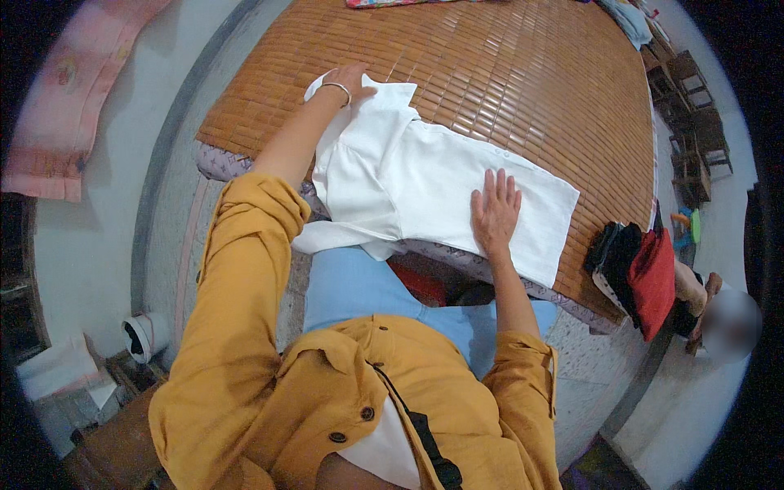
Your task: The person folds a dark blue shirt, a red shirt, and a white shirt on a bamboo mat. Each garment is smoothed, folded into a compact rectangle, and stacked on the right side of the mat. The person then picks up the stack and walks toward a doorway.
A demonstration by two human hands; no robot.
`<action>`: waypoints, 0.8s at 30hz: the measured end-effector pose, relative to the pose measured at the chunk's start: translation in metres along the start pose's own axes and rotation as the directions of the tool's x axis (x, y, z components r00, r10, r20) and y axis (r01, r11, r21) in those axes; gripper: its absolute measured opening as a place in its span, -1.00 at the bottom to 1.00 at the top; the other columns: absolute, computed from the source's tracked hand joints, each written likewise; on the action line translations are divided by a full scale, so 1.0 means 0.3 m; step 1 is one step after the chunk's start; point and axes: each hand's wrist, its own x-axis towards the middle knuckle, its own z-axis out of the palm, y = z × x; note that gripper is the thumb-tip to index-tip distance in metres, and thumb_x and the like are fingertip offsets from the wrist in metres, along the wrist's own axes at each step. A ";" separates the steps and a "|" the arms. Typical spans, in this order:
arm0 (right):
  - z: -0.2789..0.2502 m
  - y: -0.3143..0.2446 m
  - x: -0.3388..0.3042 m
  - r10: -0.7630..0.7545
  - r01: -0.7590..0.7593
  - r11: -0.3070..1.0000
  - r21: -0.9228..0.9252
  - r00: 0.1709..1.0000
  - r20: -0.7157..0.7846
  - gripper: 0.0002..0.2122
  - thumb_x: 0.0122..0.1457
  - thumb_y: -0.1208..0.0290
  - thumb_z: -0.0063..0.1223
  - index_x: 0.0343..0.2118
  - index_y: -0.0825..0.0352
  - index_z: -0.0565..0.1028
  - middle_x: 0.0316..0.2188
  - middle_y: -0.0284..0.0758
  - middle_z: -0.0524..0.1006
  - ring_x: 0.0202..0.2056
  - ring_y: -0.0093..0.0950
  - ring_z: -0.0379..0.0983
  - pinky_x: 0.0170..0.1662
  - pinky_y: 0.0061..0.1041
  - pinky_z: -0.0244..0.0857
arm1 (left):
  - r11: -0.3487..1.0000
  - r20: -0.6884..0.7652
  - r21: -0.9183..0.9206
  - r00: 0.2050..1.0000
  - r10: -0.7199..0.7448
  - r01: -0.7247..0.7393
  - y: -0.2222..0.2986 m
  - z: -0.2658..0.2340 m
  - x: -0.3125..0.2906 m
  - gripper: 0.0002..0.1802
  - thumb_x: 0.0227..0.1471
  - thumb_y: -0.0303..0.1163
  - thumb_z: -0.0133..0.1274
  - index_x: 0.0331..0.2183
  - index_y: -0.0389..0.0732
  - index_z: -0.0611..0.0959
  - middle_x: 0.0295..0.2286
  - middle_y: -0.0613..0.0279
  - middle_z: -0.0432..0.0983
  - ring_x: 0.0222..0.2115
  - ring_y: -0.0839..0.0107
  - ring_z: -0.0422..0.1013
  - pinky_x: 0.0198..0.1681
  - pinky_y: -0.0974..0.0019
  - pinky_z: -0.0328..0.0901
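Observation:
A white button-up shirt (445,188) lies folded lengthwise along the near edge of a brown bamboo mat (523,90). Its collar is at the left and its hem at the right; a sleeve hangs over the edge by my lap. My left hand (349,84), with a bangle at the wrist, is at the collar, fingers bent round the cloth, their tips partly hidden. Flat on the shirt near the hem rests my right hand (496,214), its fingers stretched out and slightly apart.
A pile of folded dark and red clothes (633,269) sits at the mat's right corner. Beyond it is another person (702,310). Wooden chairs (690,122) stand along the right wall. At the lower left are a white bucket (147,336) and a pink cloth hanging above (69,98).

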 end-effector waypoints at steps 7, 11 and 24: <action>-0.002 -0.005 0.001 -0.010 0.010 1.000 0.016 1.000 -0.014 -0.55 0.15 0.15 -0.23 0.08 0.23 0.26 0.15 -0.19 0.14 0.19 -0.18 -0.06 0.21 -0.14 -0.27 | 0.827 0.200 -0.560 0.962 0.188 -0.045 -0.202 -0.014 0.036 -0.59 -0.11 -0.15 0.12 -0.21 -0.14 0.55 -0.28 0.27 0.46 -0.30 0.39 0.38 -0.24 0.34 0.31; 0.002 0.009 -0.007 0.015 -0.015 1.000 -0.013 1.000 -0.006 -0.55 0.15 0.16 -0.24 0.09 0.22 0.25 0.16 -0.20 0.12 0.20 -0.20 -0.06 0.21 -0.15 -0.28 | 0.631 0.044 -0.776 0.999 0.029 0.016 -0.371 -0.004 -0.047 -0.69 -0.02 -0.18 0.08 -0.27 -0.16 0.56 -0.45 0.37 0.47 -0.44 0.51 0.40 -0.32 0.45 0.34; 0.005 0.006 0.001 0.010 -0.010 1.000 -0.026 1.000 0.016 -0.54 0.14 0.16 -0.23 0.09 0.21 0.24 0.15 -0.20 0.13 0.19 -0.18 -0.04 0.20 -0.16 -0.25 | 0.414 0.309 -0.759 0.838 -0.449 0.502 -0.258 0.055 -0.226 -0.45 -0.26 0.05 0.24 -0.36 -0.21 0.55 -0.44 0.28 0.47 -0.52 0.44 0.40 -0.51 0.31 0.36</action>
